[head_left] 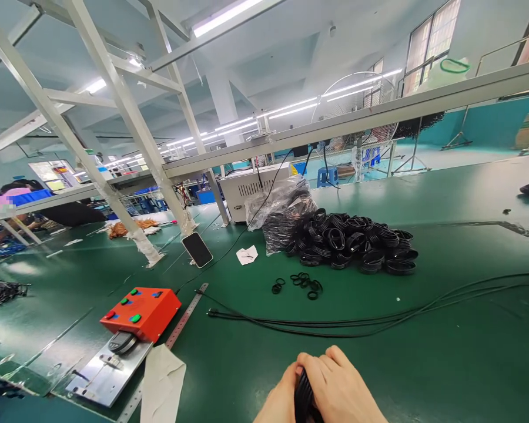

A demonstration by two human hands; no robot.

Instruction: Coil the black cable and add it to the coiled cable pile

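At the bottom edge, my left hand [280, 396] and my right hand [339, 385] close around a bundle of coiled black cable [304, 396], which is partly cut off by the frame. Both rest just above the green work belt [423, 364]. Several long black cables [335, 322] lie straight across the belt ahead of my hands. Beyond them are small black rings [302, 285] and a large heap of coiled black cable [352, 244]. To the left sit a red box with coloured buttons [141, 311] and a metal jig plate [108, 373].
A white sheet [162, 385] and a steel ruler [185, 320] lie left of my hands. A phone [197, 249], a white machine [251, 188] and a plastic bag of cable [286, 211] stand farther back. White steel shelf frames span the belt. A person [22, 200] sits far left.
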